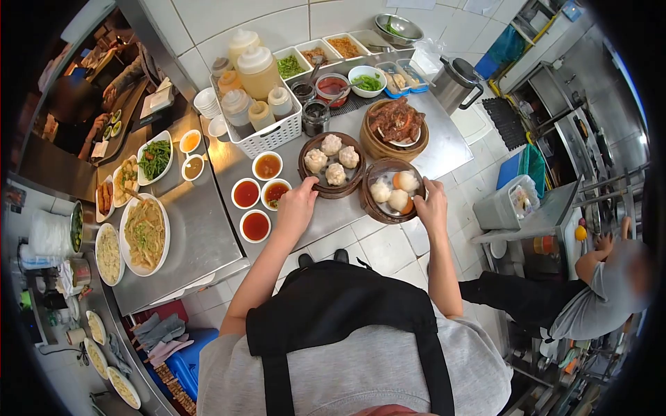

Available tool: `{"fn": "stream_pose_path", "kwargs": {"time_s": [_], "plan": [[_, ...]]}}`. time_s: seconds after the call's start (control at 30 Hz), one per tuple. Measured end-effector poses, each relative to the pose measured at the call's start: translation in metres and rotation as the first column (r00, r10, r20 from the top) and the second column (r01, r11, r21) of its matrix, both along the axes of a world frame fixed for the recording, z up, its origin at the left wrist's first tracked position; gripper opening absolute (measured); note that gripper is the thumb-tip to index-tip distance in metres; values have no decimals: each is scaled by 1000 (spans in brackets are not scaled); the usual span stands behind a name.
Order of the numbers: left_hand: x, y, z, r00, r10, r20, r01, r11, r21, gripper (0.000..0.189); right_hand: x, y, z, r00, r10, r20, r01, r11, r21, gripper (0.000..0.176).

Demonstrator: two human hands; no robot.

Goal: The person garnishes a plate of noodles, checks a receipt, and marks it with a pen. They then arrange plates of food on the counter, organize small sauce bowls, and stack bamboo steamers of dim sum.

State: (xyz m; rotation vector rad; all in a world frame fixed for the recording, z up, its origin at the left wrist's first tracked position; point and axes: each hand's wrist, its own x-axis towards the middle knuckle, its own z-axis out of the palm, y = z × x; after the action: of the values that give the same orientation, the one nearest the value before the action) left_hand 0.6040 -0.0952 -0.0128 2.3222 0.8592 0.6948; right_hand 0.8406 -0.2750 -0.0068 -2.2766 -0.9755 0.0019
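fingers of the left hand (297, 203) pinched the left steamer (338, 193) by its rim, those of the right hand (433, 206) the right steamer (388, 218). keeping both level seemed wise, with dumplings (348, 157) loose inside. the right steamer overlapped the near edge of the worktop (445, 144); tiled floor (385, 247) in front gave room, while a meat-topped basket (372, 142) crowded behind.

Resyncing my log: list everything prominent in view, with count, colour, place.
bamboo steamers: three, brown, right counter
siu mai: four, pale, left steamer
dumplings: several, white, front steamer
sauced food: one portion, brown, rear steamer
sauce bowls: six, white, left of steamers
squeeze bottles: several, pale, in basket
basket: one, white, by sauce bowls
insulated jug: one, silver, right counter
noodles: one plateful, brown, left counter
kitchen co-worker: one, grey-shirted, right side
left hand: one, bare, left steamer's rim
right hand: one, bare, front steamer's rim
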Motion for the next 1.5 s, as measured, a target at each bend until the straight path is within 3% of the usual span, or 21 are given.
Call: {"fn": "stream_pose_path", "kwargs": {"time_s": [0.2,0.4,0.47,0.53,0.6,0.63,0.67,0.73,0.77,0.83,0.87,0.93,0.97,1.03,1.1,1.17,1.2,1.27,1.47,1.5], "plan": [[-6,8,-2,1000,-6,9,6,999,38,24,19,22,-4,1000,-5,24,5,1000,-4,43],[-22,-1,6,998,30,62,-27,999,-45,37,31,33,-12,1000,-6,11,6,1000,30,37],[-36,-12,9,992,-7,129,0,999,47,33,40,29,-18,981,10,-193,-6,1000,24,38],[-57,-28,4,993,1,118,-2,1000,3,29,28,22,1,848,-75,-525,95,995,11,44],[-81,-42,3,992,-29,125,34,999,-39,28,15,16,9,843,-84,-531,116,993,27,45],[-97,-45,-1,994,29,110,-23,998,-51,31,18,8,-2,970,-33,-242,48,997,57,42],[-110,-44,-1,993,53,107,-47,998,-52,31,12,8,1,997,21,73,-26,997,74,39],[-132,-44,0,923,357,142,-376,915,145,49,-11,12,23,996,62,66,-77,963,256,28],[-138,-43,1,917,375,137,-393,908,144,49,-30,20,38,987,157,-41,-136,937,321,27],[-147,-36,3,879,476,32,-476,879,14,77,-65,43,43,899,395,-187,-273,842,465,23],[-149,-31,2,874,485,30,-485,874,19,77,-79,54,35,849,505,-159,-413,819,398,20],[-150,-18,0,936,351,12,-348,931,-106,92,-119,75,32,719,636,-279,-583,771,255,22],[-149,-11,6,946,317,69,-305,941,-145,89,-138,83,16,662,693,-285,-650,721,240,28],[-158,17,1,943,313,110,-302,947,-109,86,-173,93,-6,584,792,-176,-783,607,134,41],[-165,50,-2,940,304,153,-297,952,-70,83,-202,98,-6,586,791,-177,-793,605,76,46],[-164,85,1,993,74,-87,-77,996,-33,79,-221,106,-13,585,804,-101,-808,589,8,59],[-160,99,-3,995,-29,-97,25,998,-50,77,-228,108,-13,577,811,-99,-813,582,24,59],[-152,123,-17,960,-240,-146,254,964,82,77,-245,118,-13,652,753,-94,-756,655,7,62],[-142,141,-17,894,-436,-107,424,898,-117,80,-282,129,-23,842,452,-295,-479,877,-23,59],[-141,142,-20,896,-434,-99,430,901,-63,77,-286,131,-25,854,433,-288,-457,889,-20,58]]}}
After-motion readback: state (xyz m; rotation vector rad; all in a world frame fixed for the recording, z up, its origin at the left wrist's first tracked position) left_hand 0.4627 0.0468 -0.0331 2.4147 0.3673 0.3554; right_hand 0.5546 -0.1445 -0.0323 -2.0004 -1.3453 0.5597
